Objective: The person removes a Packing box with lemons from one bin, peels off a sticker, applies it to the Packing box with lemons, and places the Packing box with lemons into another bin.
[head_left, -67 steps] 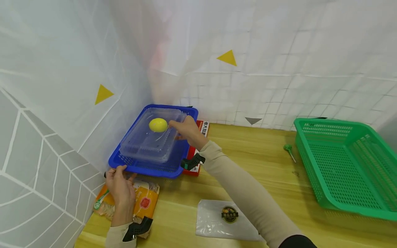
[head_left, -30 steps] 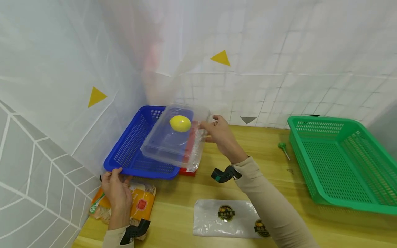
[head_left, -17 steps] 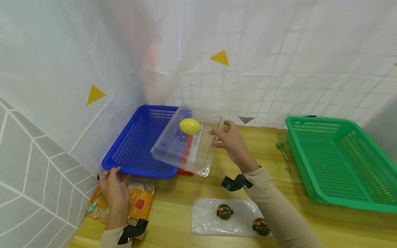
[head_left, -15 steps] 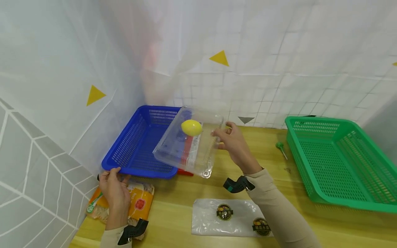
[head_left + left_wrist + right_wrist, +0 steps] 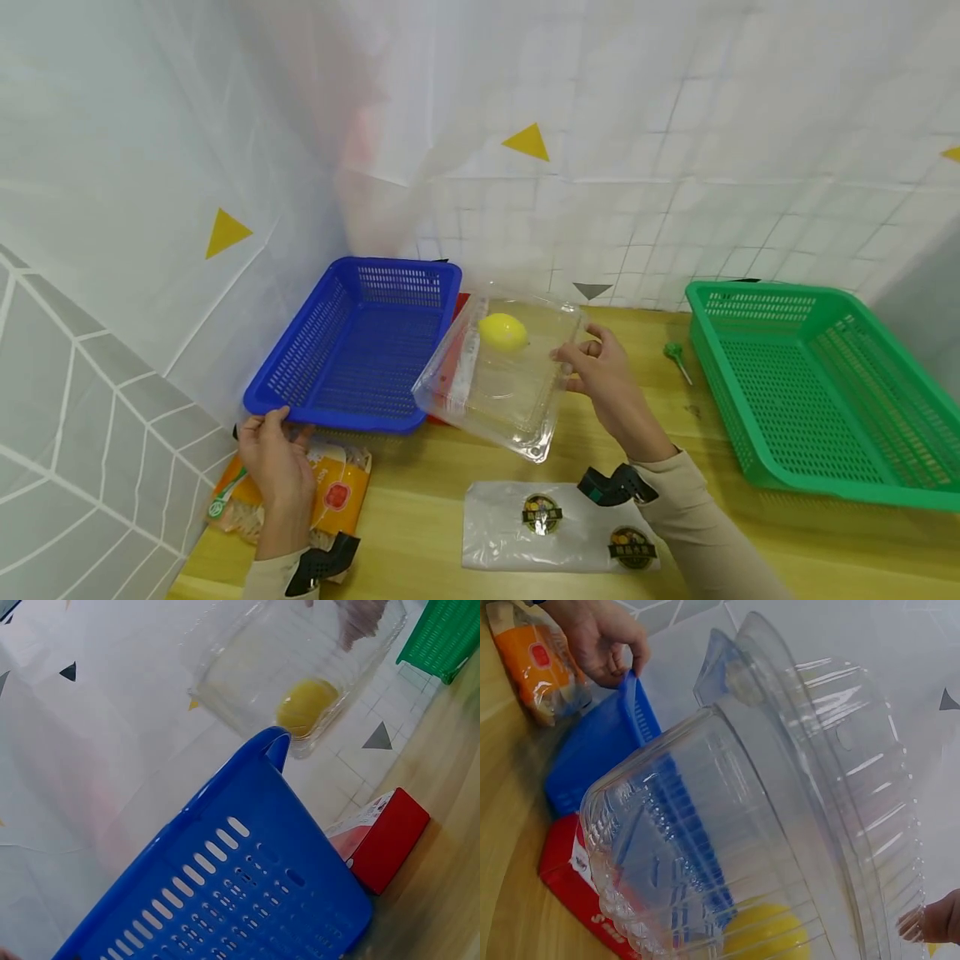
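Note:
My right hand [image 5: 600, 375] grips the right edge of a clear plastic clamshell box [image 5: 498, 379] and holds it tilted in the air, just right of the blue basket [image 5: 360, 346]. A yellow lemon-like ball [image 5: 503, 331] lies inside the box [image 5: 765, 825], also seen as the ball [image 5: 304, 705] in the left wrist view. My left hand [image 5: 273, 442] grips the near left corner of the blue basket [image 5: 225, 892], thumb over the rim. The blue basket holds nothing.
A red carton [image 5: 450, 367] lies behind the clear box beside the blue basket. An orange snack bag [image 5: 330, 492] lies under my left hand. A clear printed bag [image 5: 555, 525] lies on the wooden table [image 5: 675, 517]. A green basket [image 5: 817, 383] stands right, a green lollipop [image 5: 678, 358] near it.
My right hand has lifted the clear box with the yellow ball out of the blue basket and carried it right and nearer. The left hand has stayed on the basket corner.

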Motion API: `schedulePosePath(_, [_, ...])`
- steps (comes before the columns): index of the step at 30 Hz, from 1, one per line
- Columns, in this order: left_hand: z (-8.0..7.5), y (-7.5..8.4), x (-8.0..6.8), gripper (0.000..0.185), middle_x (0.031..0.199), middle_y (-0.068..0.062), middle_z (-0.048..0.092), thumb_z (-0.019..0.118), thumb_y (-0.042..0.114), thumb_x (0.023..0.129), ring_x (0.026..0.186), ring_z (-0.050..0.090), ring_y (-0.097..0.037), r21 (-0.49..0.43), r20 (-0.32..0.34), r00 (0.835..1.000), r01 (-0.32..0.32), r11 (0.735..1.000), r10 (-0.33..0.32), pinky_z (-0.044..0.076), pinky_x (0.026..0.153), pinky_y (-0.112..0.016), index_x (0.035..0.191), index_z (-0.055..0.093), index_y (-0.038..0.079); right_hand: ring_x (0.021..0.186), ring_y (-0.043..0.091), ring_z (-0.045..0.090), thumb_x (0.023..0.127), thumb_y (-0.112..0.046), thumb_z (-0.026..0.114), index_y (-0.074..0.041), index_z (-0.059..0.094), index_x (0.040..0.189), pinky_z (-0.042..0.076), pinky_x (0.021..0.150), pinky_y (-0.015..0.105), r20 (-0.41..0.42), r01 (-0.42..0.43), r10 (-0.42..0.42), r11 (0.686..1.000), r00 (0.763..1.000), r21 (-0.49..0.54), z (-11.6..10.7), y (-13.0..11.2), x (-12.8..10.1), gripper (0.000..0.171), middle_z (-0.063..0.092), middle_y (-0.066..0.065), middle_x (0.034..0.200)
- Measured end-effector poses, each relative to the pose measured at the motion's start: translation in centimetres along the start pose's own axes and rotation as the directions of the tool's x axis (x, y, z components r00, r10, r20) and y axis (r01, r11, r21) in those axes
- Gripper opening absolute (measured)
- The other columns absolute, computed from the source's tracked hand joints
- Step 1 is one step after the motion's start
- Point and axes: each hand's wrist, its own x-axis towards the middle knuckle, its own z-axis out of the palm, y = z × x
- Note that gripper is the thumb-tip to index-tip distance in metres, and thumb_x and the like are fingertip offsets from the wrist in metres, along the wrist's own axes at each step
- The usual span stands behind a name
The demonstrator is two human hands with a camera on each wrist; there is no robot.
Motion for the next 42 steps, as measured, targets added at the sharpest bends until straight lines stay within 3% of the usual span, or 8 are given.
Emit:
schedulePosePath(17, [-0.3, -0.4, -1.7, 0.014, 0.097, -0.011, 0.049, 0.057, 0.006, 0.106, 0.074, 0.058, -0.021, 0.021, 0.074, 0.995, 0.064, 0.998, -0.065, 0.061, 0.068, -0.033, 0.103, 0.045, -0.001, 0.095, 0.016, 0.061, 0.100, -0.014, 0.063, -0.003, 0.004, 0.164, 0.058, 0.079, 0.032, -0.102, -0.047, 0.046, 0.999, 0.994, -0.011, -3.3, 3.8, -0.8, 0.087, 0.048, 0.012, 0.112])
schedulePosePath(26, [0.1, -1.3, -5.1, 0.017, 0.110, -0.013, 0.061, 0.052, 0.012, 0.109, 0.094, 0.070, -0.025, 0.178, 0.232, 0.922, 0.274, 0.945, -0.311, 0.059, 0.087, -0.044, 0.116, 0.043, -0.001, 0.089, 0.015, 0.060, 0.100, -0.014, 0.064, -0.002, 0.003, 0.164, 0.058, 0.075, 0.031, -0.147, -0.097, 0.092, 0.995, 0.985, -0.028, -4.1, 6.4, -0.8, 0.089, 0.052, 0.012, 0.115])
schedulePosePath(28, [0.4, -1.5, -6.1, 0.016, 0.109, -0.013, 0.065, 0.051, 0.011, 0.109, 0.097, 0.071, -0.026, 0.215, 0.277, 0.890, 0.310, 0.926, -0.362, 0.058, 0.089, -0.046, 0.118, 0.045, -0.002, 0.091, 0.016, 0.061, 0.100, -0.014, 0.064, -0.002, 0.004, 0.163, 0.058, 0.076, 0.031, -0.152, -0.099, 0.094, 0.995, 0.984, -0.032, -4.2, 6.7, -0.8, 0.088, 0.053, 0.014, 0.117])
schedulePosePath(31, [0.8, -2.1, -7.9, 0.016, 0.109, -0.018, 0.068, 0.053, 0.009, 0.107, 0.100, 0.071, -0.031, 0.313, 0.360, 0.812, 0.359, 0.879, -0.460, 0.056, 0.091, -0.049, 0.116, 0.049, -0.004, 0.091, 0.016, 0.063, 0.100, -0.013, 0.063, -0.001, 0.005, 0.162, 0.058, 0.076, 0.031, -0.155, -0.099, 0.095, 0.995, 0.983, -0.018, -4.1, 7.2, -0.8, 0.086, 0.052, 0.016, 0.117])
schedulePosePath(33, [1.1, -2.5, -9.0, 0.020, 0.111, -0.023, 0.068, 0.053, 0.010, 0.107, 0.101, 0.071, -0.034, 0.399, 0.422, 0.730, 0.382, 0.834, -0.537, 0.055, 0.093, -0.053, 0.117, 0.052, -0.007, 0.089, 0.016, 0.063, 0.100, -0.011, 0.062, 0.000, 0.006, 0.161, 0.058, 0.075, 0.030, -0.157, -0.095, 0.094, 0.996, 0.983, 0.004, -4.0, 7.5, -0.8, 0.083, 0.053, 0.016, 0.115])
schedulePosePath(37, [2.4, -3.5, -10.8, 0.034, 0.117, -0.027, 0.066, 0.058, 0.013, 0.105, 0.103, 0.069, -0.036, 0.579, 0.543, 0.527, 0.329, 0.746, -0.654, 0.055, 0.093, -0.052, 0.127, 0.055, -0.013, 0.082, 0.014, 0.062, 0.100, -0.010, 0.064, 0.000, 0.007, 0.158, 0.059, 0.075, 0.030, -0.158, -0.093, 0.100, 0.994, 0.982, 0.051, -3.8, 8.0, -0.9, 0.082, 0.053, 0.016, 0.114])
schedulePosePath(39, [3.2, -4.0, -11.4, 0.041, 0.121, -0.028, 0.065, 0.058, 0.012, 0.105, 0.105, 0.069, -0.036, 0.630, 0.584, 0.454, 0.269, 0.729, -0.673, 0.056, 0.093, -0.050, 0.134, 0.051, -0.016, 0.079, 0.014, 0.062, 0.099, -0.012, 0.068, -0.001, 0.005, 0.157, 0.059, 0.076, 0.031, -0.161, -0.099, 0.109, 0.993, 0.981, 0.066, -3.7, 8.2, -1.0, 0.086, 0.051, 0.017, 0.116])
schedulePosePath(42, [4.3, -4.6, -12.1, 0.051, 0.129, -0.030, 0.061, 0.060, 0.010, 0.104, 0.108, 0.068, -0.038, 0.665, 0.612, 0.420, 0.185, 0.723, -0.670, 0.056, 0.092, -0.046, 0.143, 0.042, -0.018, 0.082, 0.019, 0.065, 0.099, -0.019, 0.073, -0.003, -0.003, 0.159, 0.060, 0.079, 0.034, -0.165, -0.127, 0.132, 0.991, 0.977, 0.041, -3.8, 8.3, -1.3, 0.098, 0.047, 0.021, 0.121])
